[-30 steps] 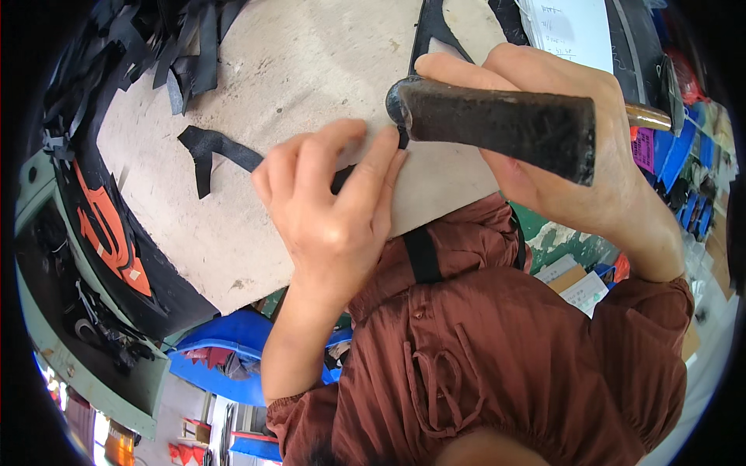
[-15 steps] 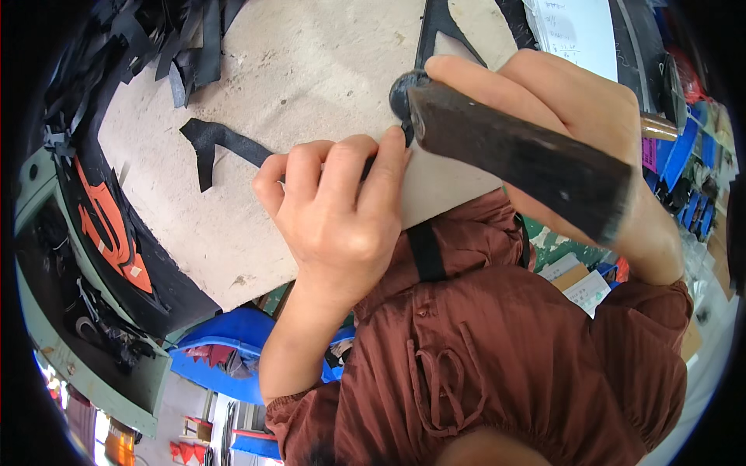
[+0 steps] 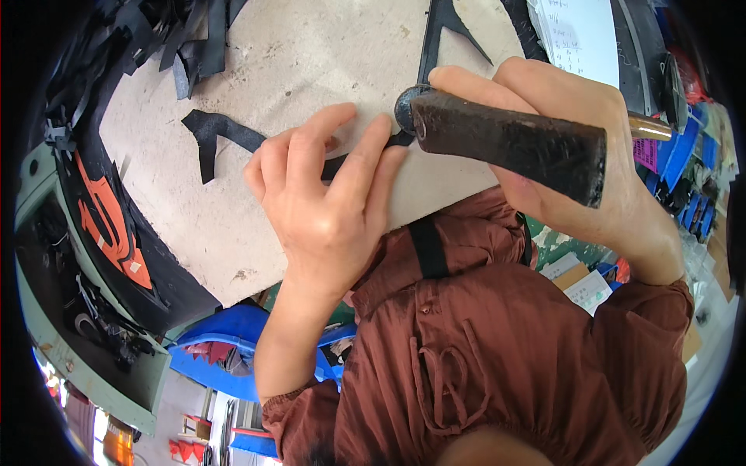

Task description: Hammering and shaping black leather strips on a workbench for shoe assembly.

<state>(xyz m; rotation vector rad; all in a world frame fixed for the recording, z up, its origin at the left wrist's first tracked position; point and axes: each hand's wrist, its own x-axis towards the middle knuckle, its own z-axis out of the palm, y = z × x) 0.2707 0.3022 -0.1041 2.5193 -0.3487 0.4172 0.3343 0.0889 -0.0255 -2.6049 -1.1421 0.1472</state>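
Observation:
In my right hand [image 3: 575, 132] is a hammer [image 3: 513, 144], the fingers closed round it. Its dark metal head has a round face at one end and a wedge at the other, and the end of a wooden handle sticks out past my wrist. The round face is down at a black strip [image 3: 225, 130] of leather-like material. My left hand [image 3: 326, 182] lies over the strip with fingers spread and partly bent, hiding part of it. The strip's forked left end shows free; beyond the hammer a black piece [image 3: 431, 46] runs to the far edge.
A pale worn board [image 3: 186, 248] lies under the work. Black scraps [image 3: 140, 39] heap at the far left, orange cut pieces [image 3: 109, 221] by the left edge. An open green drawer [image 3: 85, 365] and blue bin [image 3: 217, 342] sit below. Papers [image 3: 575, 39] lie at far right.
My left hand's fingers have spread apart and lifted some, uncovering more of the strip. The hammer has tilted slightly, its wedge end swinging up and left.

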